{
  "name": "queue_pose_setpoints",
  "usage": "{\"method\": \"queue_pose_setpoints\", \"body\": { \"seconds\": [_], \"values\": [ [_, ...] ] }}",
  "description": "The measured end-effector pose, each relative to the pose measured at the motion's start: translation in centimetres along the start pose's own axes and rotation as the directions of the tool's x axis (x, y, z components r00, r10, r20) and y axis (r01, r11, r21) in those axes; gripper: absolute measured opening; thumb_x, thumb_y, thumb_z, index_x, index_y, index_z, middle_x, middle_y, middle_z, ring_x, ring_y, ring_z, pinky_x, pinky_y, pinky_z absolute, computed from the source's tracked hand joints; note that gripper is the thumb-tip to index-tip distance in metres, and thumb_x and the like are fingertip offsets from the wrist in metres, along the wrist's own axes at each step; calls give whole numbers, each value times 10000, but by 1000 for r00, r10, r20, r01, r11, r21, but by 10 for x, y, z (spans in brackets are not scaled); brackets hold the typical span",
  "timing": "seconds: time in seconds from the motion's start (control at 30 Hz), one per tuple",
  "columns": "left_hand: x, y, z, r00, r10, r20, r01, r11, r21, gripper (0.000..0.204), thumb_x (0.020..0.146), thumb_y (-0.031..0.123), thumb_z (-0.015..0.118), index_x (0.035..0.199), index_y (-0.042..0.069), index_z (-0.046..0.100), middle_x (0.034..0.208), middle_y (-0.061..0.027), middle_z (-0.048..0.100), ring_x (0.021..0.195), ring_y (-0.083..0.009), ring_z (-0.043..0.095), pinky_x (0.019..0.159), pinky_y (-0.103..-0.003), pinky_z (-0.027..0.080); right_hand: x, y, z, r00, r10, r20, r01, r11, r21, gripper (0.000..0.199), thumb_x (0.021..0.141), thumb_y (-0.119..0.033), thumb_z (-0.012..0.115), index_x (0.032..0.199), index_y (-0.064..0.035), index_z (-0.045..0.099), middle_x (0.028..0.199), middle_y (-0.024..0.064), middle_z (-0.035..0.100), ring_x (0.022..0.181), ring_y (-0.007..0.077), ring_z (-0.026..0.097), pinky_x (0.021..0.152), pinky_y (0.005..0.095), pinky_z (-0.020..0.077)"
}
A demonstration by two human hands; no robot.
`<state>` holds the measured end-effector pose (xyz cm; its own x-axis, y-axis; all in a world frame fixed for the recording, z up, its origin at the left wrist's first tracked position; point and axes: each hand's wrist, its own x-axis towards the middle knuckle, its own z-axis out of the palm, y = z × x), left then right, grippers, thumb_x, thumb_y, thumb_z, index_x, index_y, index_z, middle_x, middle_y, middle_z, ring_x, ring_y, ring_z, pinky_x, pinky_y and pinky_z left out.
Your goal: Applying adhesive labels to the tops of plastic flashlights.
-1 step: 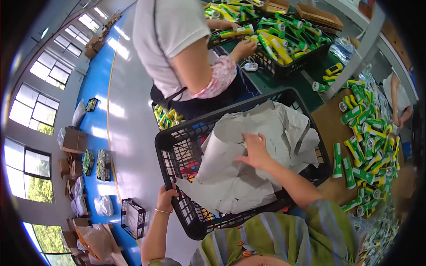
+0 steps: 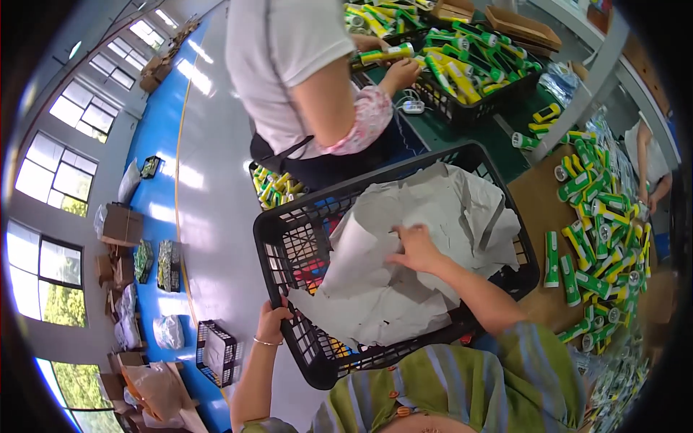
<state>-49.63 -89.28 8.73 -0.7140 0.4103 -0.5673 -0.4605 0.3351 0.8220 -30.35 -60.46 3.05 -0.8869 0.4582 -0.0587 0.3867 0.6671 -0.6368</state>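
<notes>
A black plastic crate (image 2: 261,242) sits tilted in front of me, with a large crumpled sheet of whitish paper (image 2: 364,307) covering most of its inside. My left hand (image 2: 273,322) is wrapped round the crate's rim at its left side; a thin bracelet circles that wrist. Over the middle of the paper lies my right hand (image 2: 420,249), thumb and fingers apart and nothing held, seemingly touching the sheet. Red and blue bits show through the crate's mesh at the left; what lies under the paper is hidden.
A co-worker in a white top (image 2: 296,79) stands just beyond the crate, holding a yellow-and-green flashlight (image 2: 388,54). A black basket of flashlights (image 2: 469,108) rests on the green table. More flashlights (image 2: 599,238) are heaped on cardboard at right. Another crate (image 2: 216,353) stands on the floor at left.
The fingers of my right hand have drawn in a little and sunk lower over the paper. My left hand keeps its grip. The co-worker has shifted slightly right.
</notes>
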Motion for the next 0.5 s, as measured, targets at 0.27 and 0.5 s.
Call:
{"method": "queue_pose_setpoints", "body": {
  "seconds": [0.27,0.5],
  "values": [
    [4,-65,-167,981,103,166,-68,977,-203,214,558,-125,467,648,55,393,1040,-120,497,934,-265,529,714,-392,507,-1,-195,19,825,-564,-29,409,561,720,566,788,-48,573,1326,-73,399,1259,95,509,1116,180,506,891,309,424],
    [-23,-97,-331,988,135,80,-98,930,-355,228,577,-155,467,653,55,417,1062,-66,471,832,-191,493,646,-319,480,10,-269,128,859,-457,228,-32,397,917,440,724,-73,612,1161,-111,575,1171,127,571,1028,212,563,851,334,447]
  ]
}}
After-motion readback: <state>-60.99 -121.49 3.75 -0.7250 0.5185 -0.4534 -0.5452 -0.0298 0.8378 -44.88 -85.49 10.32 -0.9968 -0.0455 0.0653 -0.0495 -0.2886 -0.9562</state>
